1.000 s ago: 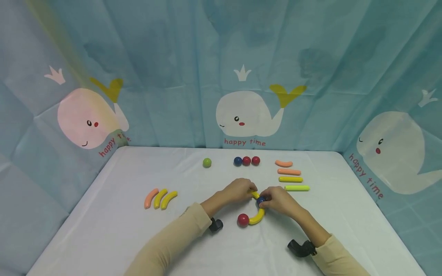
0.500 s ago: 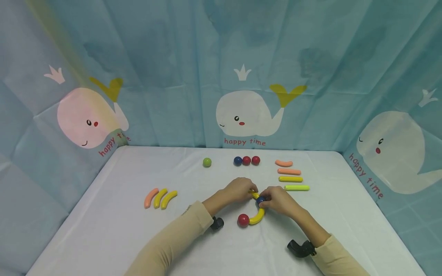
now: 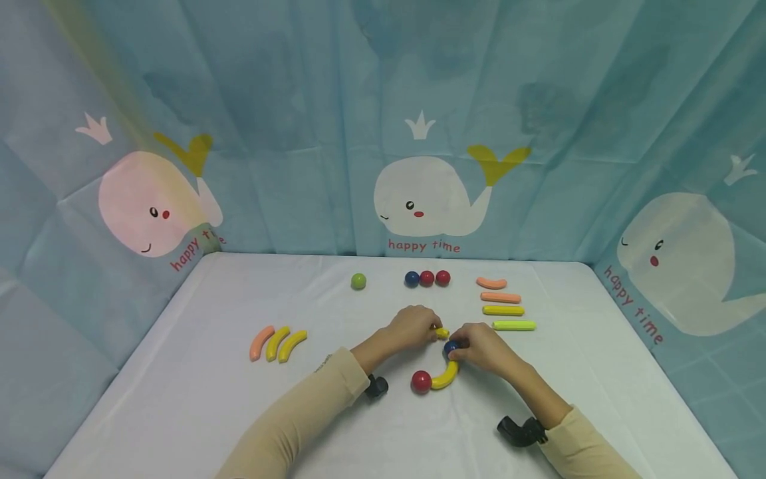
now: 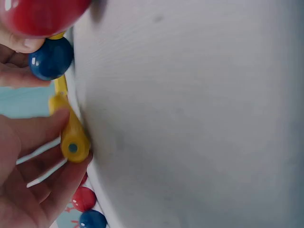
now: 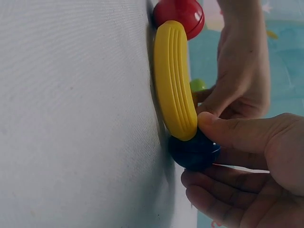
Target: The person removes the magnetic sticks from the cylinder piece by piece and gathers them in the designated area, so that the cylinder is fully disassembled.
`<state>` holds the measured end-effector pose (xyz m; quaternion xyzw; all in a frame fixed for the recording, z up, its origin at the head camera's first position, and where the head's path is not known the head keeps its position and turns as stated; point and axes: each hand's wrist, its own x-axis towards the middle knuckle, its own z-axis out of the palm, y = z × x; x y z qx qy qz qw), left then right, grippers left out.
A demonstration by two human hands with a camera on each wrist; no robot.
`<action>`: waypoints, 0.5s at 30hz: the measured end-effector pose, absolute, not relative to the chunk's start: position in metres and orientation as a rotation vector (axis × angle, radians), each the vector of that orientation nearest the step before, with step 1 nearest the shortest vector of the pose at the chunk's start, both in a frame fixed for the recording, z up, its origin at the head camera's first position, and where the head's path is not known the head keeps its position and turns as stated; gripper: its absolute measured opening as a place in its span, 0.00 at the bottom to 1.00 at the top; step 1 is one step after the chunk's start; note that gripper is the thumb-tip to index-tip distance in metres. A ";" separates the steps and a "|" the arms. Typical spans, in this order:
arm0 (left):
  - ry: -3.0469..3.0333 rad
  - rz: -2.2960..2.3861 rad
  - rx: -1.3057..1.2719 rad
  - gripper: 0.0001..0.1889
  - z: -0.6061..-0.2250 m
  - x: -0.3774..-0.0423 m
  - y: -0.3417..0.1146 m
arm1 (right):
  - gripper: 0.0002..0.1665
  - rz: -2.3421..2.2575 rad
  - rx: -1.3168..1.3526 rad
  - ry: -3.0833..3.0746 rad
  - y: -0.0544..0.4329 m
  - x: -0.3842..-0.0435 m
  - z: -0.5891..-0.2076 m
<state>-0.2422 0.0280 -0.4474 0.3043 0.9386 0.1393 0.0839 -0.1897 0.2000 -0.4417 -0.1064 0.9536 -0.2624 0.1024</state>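
Note:
My left hand [image 3: 414, 326] pinches a short yellow curved rod [image 3: 442, 332] between thumb and fingers. A dark round dot shows in the end of that rod [image 4: 73, 137] in the left wrist view. Just below and to the right, my right hand [image 3: 483, 347] holds a blue ball [image 5: 194, 153] between thumb and fingertips. Another yellow curved rod [image 5: 173, 78], with grooves along its side, joins the blue ball to a red ball [image 3: 421, 382]. In the head view, a small gap lies between the left hand's rod and the blue ball.
A green ball [image 3: 358, 281] sits at the back, left of a row of blue and red balls [image 3: 427, 279]. Several orange, yellow and lime rods [image 3: 503, 311] lie at the right. Three curved rods [image 3: 278, 344] lie at the left. A whale-print curtain [image 3: 287, 133] hangs behind.
The yellow curved rod in my left hand has come away from the blue ball and turned to lie more sideways. My left hand has moved slightly farther back; my right hand stays in place.

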 end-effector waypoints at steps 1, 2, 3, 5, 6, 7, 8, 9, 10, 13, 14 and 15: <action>2.813 0.430 0.881 0.11 -0.448 -0.243 0.027 | 0.17 -0.772 -0.315 2.816 0.200 -0.190 -0.441; 2.827 0.446 0.856 0.12 -0.449 -0.243 0.026 | 0.17 -0.767 -0.315 2.818 0.199 -0.189 -0.441; 2.836 0.471 0.825 0.12 -0.449 -0.244 0.024 | 0.17 -0.763 -0.315 2.819 0.199 -0.189 -0.441; 2.842 0.512 0.772 0.12 -0.449 -0.244 0.021 | 0.18 -0.759 -0.317 2.820 0.198 -0.190 -0.441; 2.835 0.534 0.741 0.12 -0.448 -0.244 0.019 | 0.18 -0.758 -0.312 2.819 0.198 -0.190 -0.441; 2.830 0.548 0.710 0.12 -0.447 -0.243 0.017 | 0.18 -0.759 -0.311 2.819 0.198 -0.190 -0.441; 2.825 0.563 0.682 0.12 -0.446 -0.243 0.014 | 0.18 -0.759 -0.311 2.819 0.198 -0.190 -0.442; 2.819 0.578 0.650 0.12 -0.445 -0.243 0.011 | 0.18 -0.759 -0.311 2.820 0.198 -0.190 -0.442; 2.814 0.593 0.621 0.12 -0.444 -0.243 0.007 | 0.18 -0.759 -0.309 2.821 0.199 -0.190 -0.442; 2.803 0.663 0.549 0.13 -0.441 -0.244 -0.007 | 0.19 -0.758 -0.306 2.820 0.199 -0.190 -0.442; 2.795 0.693 0.524 0.13 -0.440 -0.244 -0.012 | 0.19 -0.757 -0.306 2.819 0.200 -0.190 -0.442; 2.788 0.720 0.499 0.13 -0.439 -0.243 -0.018 | 0.19 -0.757 -0.306 2.817 0.200 -0.189 -0.442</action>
